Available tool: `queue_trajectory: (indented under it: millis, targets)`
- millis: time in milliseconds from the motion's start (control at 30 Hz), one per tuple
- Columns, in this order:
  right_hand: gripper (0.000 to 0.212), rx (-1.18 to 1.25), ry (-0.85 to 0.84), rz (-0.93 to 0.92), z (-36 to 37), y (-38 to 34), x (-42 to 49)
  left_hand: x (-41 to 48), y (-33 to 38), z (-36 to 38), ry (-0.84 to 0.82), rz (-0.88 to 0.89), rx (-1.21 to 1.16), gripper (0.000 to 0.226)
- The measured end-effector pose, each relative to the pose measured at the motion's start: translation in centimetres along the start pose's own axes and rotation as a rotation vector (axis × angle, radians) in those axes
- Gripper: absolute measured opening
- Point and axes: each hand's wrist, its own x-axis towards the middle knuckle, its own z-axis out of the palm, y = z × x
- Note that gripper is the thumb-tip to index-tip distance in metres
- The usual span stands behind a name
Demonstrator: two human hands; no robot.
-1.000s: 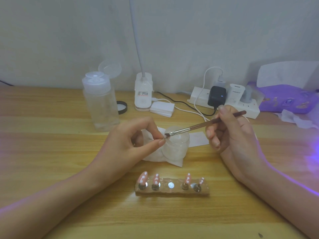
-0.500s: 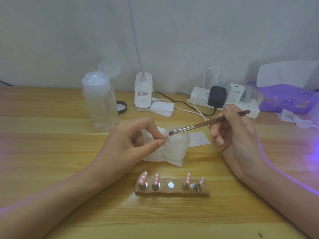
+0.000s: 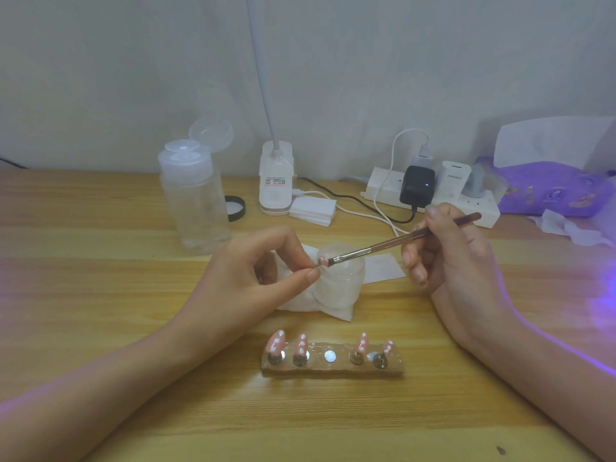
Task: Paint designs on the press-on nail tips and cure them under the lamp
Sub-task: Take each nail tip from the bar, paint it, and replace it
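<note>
My left hand [image 3: 253,278] pinches a small pink nail tip [image 3: 322,261] between thumb and forefinger, above the middle of the table. My right hand [image 3: 446,258] grips a thin brown brush [image 3: 400,242], and its bristles touch the nail tip. In front of both hands lies a brown holder block [image 3: 333,366] with several pink, white-dotted nail tips [image 3: 276,341] standing on pegs; its middle peg is bare. A frosted jar [image 3: 340,281] stands on a white wipe just behind the nail tip.
A clear pump bottle [image 3: 195,198] stands at the back left beside a black cap [image 3: 236,208]. A white lamp base [image 3: 276,181], a pad stack [image 3: 312,210], a power strip [image 3: 430,191] with cables and a purple tissue pack [image 3: 553,190] line the back. Purple light glows at the right edge.
The brush tip drew slightly away from the nail tip half a second ago and is back against it now. My left hand has stayed in place.
</note>
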Motion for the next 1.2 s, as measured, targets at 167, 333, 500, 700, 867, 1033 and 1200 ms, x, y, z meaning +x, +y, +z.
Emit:
queue_trajectory:
  millis: [167,333,500,700,867,1033,1200]
  targets:
    - [0.031,0.058,-0.027,-0.029,0.2,-0.2,-0.1,0.0,0.0,0.0,-0.004,-0.006,-0.013,0.019]
    - [0.029,-0.020,0.011,0.007,0.1,0.0,0.0,0.0,-0.1,-0.1,-0.021,-0.017,-0.017,0.017]
    - [0.035,0.042,0.055,0.038,0.1,-0.2,0.3,0.3,-0.1,-0.5,0.114,-0.186,-0.214,0.008]
    - [0.031,0.104,0.091,0.085,-0.1,-0.1,0.5,1.5,2.8,-3.3,0.274,-0.208,-0.317,0.007]
    - [0.030,0.127,0.092,0.078,-0.2,0.0,0.5,0.3,6.2,-3.3,0.091,-0.013,-0.318,0.010]
    - [0.034,0.114,0.085,0.072,-0.1,-0.1,0.3,-3.1,5.8,-0.9,-0.134,0.052,0.028,0.007]
    - [0.034,0.119,0.104,0.075,0.0,0.0,0.4,-4.4,4.5,0.7,-0.191,-0.032,0.209,0.019]
